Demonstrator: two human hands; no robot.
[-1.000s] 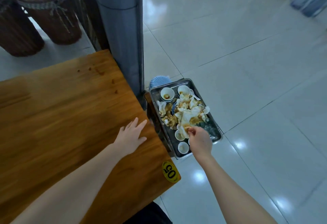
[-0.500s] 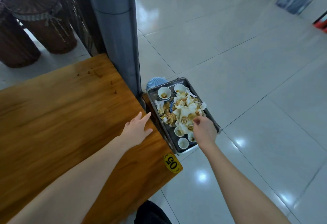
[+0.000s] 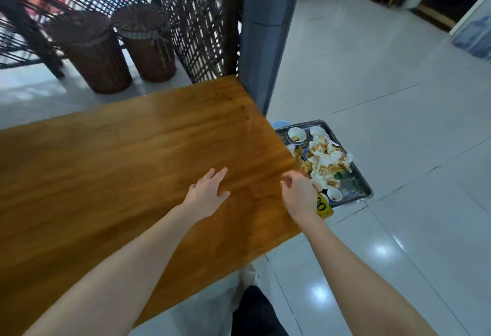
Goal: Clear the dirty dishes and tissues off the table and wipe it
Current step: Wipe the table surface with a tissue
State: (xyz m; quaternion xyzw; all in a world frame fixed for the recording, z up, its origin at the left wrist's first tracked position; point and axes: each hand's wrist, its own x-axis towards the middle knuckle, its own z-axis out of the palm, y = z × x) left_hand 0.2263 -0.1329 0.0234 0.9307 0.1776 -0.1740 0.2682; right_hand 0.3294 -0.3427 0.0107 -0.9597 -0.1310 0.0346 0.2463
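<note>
Right grip (image 3: 299, 195) back, tray (image 3: 354, 185) just beside

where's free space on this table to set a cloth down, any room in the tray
The table is bare from the left hand out to its far and left edges, and between it and the right hand. The tray is crowded with bowls and tissues; only its near right corner shows metal.
</note>
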